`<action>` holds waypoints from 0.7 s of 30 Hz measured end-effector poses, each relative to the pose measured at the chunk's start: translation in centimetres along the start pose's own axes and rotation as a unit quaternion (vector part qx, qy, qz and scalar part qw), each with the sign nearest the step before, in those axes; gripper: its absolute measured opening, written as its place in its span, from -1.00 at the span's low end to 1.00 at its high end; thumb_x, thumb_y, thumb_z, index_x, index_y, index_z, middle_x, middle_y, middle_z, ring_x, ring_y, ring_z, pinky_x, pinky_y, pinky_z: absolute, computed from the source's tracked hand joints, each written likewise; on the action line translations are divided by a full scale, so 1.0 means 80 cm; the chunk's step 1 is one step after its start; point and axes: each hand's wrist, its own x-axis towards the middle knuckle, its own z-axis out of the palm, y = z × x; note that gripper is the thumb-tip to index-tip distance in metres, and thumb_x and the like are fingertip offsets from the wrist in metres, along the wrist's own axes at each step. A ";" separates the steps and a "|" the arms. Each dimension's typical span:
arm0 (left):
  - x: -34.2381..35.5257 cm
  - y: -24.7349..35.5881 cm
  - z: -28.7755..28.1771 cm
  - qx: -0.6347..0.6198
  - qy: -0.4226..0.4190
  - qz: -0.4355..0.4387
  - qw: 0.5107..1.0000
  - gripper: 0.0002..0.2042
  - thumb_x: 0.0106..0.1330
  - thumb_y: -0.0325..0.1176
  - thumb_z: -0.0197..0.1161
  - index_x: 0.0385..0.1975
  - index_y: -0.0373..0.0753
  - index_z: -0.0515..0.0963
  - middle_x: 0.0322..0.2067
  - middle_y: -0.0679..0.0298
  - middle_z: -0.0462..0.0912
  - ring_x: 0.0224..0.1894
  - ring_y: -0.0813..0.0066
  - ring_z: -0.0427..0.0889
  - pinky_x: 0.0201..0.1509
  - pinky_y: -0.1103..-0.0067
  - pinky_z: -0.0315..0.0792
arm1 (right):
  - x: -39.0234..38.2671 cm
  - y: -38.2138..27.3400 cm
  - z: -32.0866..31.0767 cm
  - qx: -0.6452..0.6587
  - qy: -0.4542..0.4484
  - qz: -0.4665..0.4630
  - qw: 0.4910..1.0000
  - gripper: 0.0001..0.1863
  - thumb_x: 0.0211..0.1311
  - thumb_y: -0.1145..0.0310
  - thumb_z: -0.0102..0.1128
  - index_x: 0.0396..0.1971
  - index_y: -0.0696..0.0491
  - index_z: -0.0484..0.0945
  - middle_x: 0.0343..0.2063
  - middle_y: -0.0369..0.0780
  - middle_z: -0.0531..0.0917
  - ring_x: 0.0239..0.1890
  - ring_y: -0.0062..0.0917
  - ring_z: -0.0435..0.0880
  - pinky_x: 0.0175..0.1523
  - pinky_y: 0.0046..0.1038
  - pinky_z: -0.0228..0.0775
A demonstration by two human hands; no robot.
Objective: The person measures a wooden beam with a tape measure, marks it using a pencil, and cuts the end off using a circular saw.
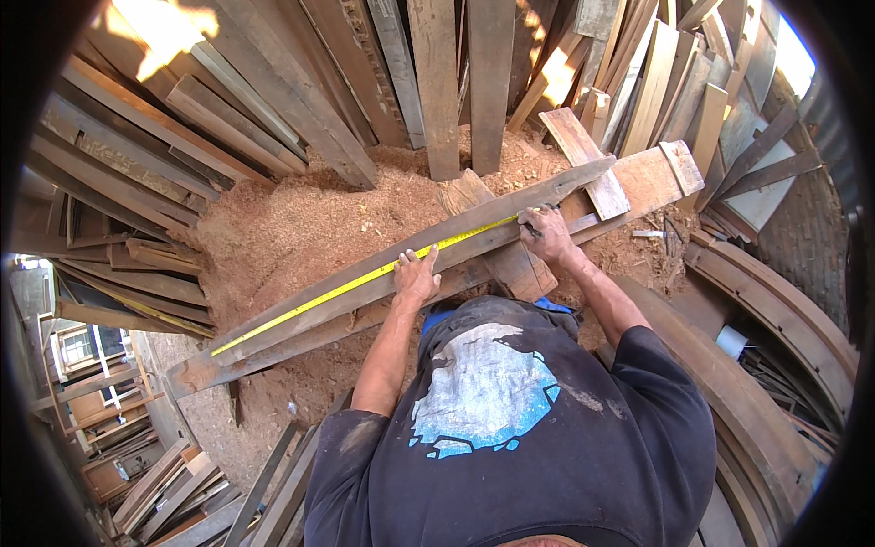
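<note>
A long weathered plank [337,271] lies diagonally across other boards, tapered at its right end. A yellow tape measure blade [301,314] stretches along it from the lower left. My left hand [415,278] rests on the blade and plank with fingers apart, pressing from above. My right hand [547,235] is farther along at the tape's upper-right end, fingers closed round a small dark object that is too small to make out clearly. Beneath the plank are a thick wooden block [518,272] and a pale short board [606,191] near the right end.
Leaning timber [442,82] crowds the back and left over heaped sawdust [264,237]. Curved wooden beams [775,310] lie at the right beside a corrugated metal wall [802,210]. Stacked offcuts [164,492] sit at the lower left.
</note>
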 end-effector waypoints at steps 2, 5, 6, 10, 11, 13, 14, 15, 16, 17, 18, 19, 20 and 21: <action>0.000 0.000 -0.002 -0.001 -0.004 0.000 1.000 -0.23 0.25 -0.04 0.35 0.47 0.23 0.15 0.40 -0.30 0.15 0.44 -0.27 0.18 0.45 0.00 0.15 | 0.000 -0.002 0.003 -0.015 0.002 0.003 1.000 -0.82 0.08 0.32 0.23 -0.28 -0.03 0.56 -0.44 -0.13 0.66 -0.21 -0.14 0.62 -0.07 -0.08 0.37; -0.001 0.002 -0.004 0.003 -0.002 0.000 1.000 -0.23 0.25 -0.04 0.36 0.47 0.22 0.16 0.39 -0.29 0.16 0.43 -0.26 0.19 0.44 0.00 0.16 | 0.001 -0.002 0.007 -0.031 0.000 0.015 0.999 -0.83 0.09 0.31 0.23 -0.29 -0.04 0.57 -0.44 -0.13 0.66 -0.21 -0.14 0.62 -0.07 -0.07 0.37; -0.002 0.002 -0.004 0.004 -0.001 0.000 1.000 -0.23 0.25 -0.03 0.36 0.47 0.22 0.16 0.39 -0.29 0.17 0.43 -0.26 0.19 0.44 0.01 0.17 | 0.001 -0.003 0.008 -0.035 -0.001 0.020 0.999 -0.83 0.09 0.30 0.23 -0.29 -0.04 0.57 -0.45 -0.13 0.66 -0.21 -0.13 0.62 -0.07 -0.07 0.36; -0.003 0.004 -0.008 0.004 -0.001 -0.001 1.000 -0.24 0.25 -0.02 0.36 0.46 0.21 0.18 0.38 -0.28 0.19 0.42 -0.24 0.21 0.43 0.02 0.18 | 0.002 -0.004 0.007 -0.027 -0.003 0.028 0.999 -0.87 0.10 0.30 0.23 -0.33 -0.05 0.59 -0.47 -0.13 0.66 -0.23 -0.13 0.63 -0.07 -0.07 0.38; -0.003 0.003 -0.008 0.004 -0.001 -0.002 1.000 -0.24 0.25 -0.02 0.36 0.46 0.21 0.18 0.38 -0.27 0.20 0.42 -0.23 0.21 0.43 0.02 0.18 | 0.003 -0.004 0.006 -0.023 -0.007 0.031 0.999 -0.88 0.11 0.30 0.22 -0.35 -0.05 0.59 -0.47 -0.14 0.66 -0.23 -0.13 0.63 -0.07 -0.07 0.38; -0.003 0.002 -0.006 0.003 -0.002 -0.002 1.000 -0.24 0.25 -0.02 0.36 0.46 0.20 0.18 0.37 -0.27 0.20 0.42 -0.23 0.21 0.43 0.02 0.19 | 0.006 -0.003 0.006 -0.019 -0.023 0.035 0.999 -0.90 0.12 0.30 0.21 -0.37 -0.04 0.60 -0.47 -0.14 0.67 -0.22 -0.13 0.63 -0.07 -0.07 0.39; -0.002 0.002 -0.007 0.003 -0.002 -0.001 1.000 -0.24 0.25 -0.02 0.35 0.46 0.19 0.18 0.37 -0.27 0.20 0.42 -0.22 0.21 0.42 0.02 0.19 | 0.007 0.001 0.004 -0.020 -0.033 0.036 0.999 -0.90 0.13 0.30 0.21 -0.37 -0.04 0.60 -0.47 -0.14 0.67 -0.21 -0.13 0.64 -0.07 -0.07 0.40; -0.001 0.003 -0.008 0.003 -0.002 0.000 1.000 -0.24 0.25 -0.02 0.35 0.47 0.19 0.18 0.38 -0.27 0.20 0.42 -0.23 0.21 0.43 0.02 0.19 | 0.008 0.004 0.004 -0.021 -0.043 0.037 0.998 -0.90 0.13 0.30 0.20 -0.38 -0.04 0.61 -0.46 -0.14 0.67 -0.21 -0.14 0.64 -0.07 -0.07 0.41; -0.001 0.003 -0.009 0.003 -0.003 0.000 1.000 -0.24 0.25 -0.03 0.35 0.47 0.19 0.17 0.38 -0.27 0.19 0.42 -0.24 0.20 0.43 0.01 0.18 | 0.008 0.004 0.006 -0.027 -0.025 0.037 0.999 -0.90 0.14 0.30 0.20 -0.38 -0.04 0.61 -0.46 -0.14 0.68 -0.21 -0.14 0.64 -0.08 -0.08 0.41; -0.001 0.003 -0.008 0.003 -0.004 0.000 1.000 -0.24 0.25 -0.03 0.35 0.47 0.19 0.17 0.38 -0.28 0.18 0.42 -0.24 0.20 0.43 0.01 0.18 | 0.006 0.000 0.007 -0.031 -0.008 0.037 0.999 -0.89 0.15 0.29 0.20 -0.37 -0.04 0.62 -0.46 -0.14 0.68 -0.21 -0.14 0.64 -0.08 -0.08 0.41; -0.001 0.003 -0.007 0.002 -0.003 0.000 1.000 -0.24 0.26 -0.03 0.35 0.47 0.19 0.17 0.39 -0.28 0.18 0.43 -0.25 0.19 0.43 0.01 0.18 | 0.005 -0.003 0.007 -0.036 0.008 0.037 0.999 -0.89 0.15 0.29 0.19 -0.37 -0.04 0.62 -0.46 -0.15 0.68 -0.20 -0.14 0.64 -0.09 -0.08 0.41; -0.001 0.003 -0.007 0.001 -0.002 0.000 1.000 -0.24 0.26 -0.03 0.34 0.47 0.19 0.16 0.39 -0.28 0.17 0.43 -0.26 0.19 0.44 0.00 0.17 | 0.005 -0.004 0.006 -0.041 0.007 0.040 0.998 -0.88 0.16 0.29 0.19 -0.36 -0.04 0.63 -0.45 -0.15 0.68 -0.20 -0.14 0.64 -0.08 -0.08 0.42; -0.002 0.003 -0.006 0.000 -0.001 0.001 1.000 -0.24 0.26 -0.03 0.34 0.47 0.19 0.16 0.39 -0.29 0.17 0.43 -0.27 0.18 0.44 0.00 0.17 | 0.005 -0.007 0.006 -0.046 0.005 0.044 0.998 -0.88 0.16 0.28 0.19 -0.35 -0.04 0.63 -0.44 -0.15 0.68 -0.19 -0.14 0.64 -0.08 -0.08 0.42; -0.002 0.003 -0.006 -0.002 -0.003 0.000 1.000 -0.24 0.26 -0.03 0.34 0.47 0.18 0.16 0.39 -0.29 0.16 0.43 -0.27 0.18 0.44 -0.01 0.16 | 0.005 -0.009 0.005 -0.052 0.003 0.048 0.997 -0.87 0.17 0.28 0.19 -0.33 -0.04 0.64 -0.43 -0.15 0.69 -0.19 -0.14 0.64 -0.08 -0.08 0.42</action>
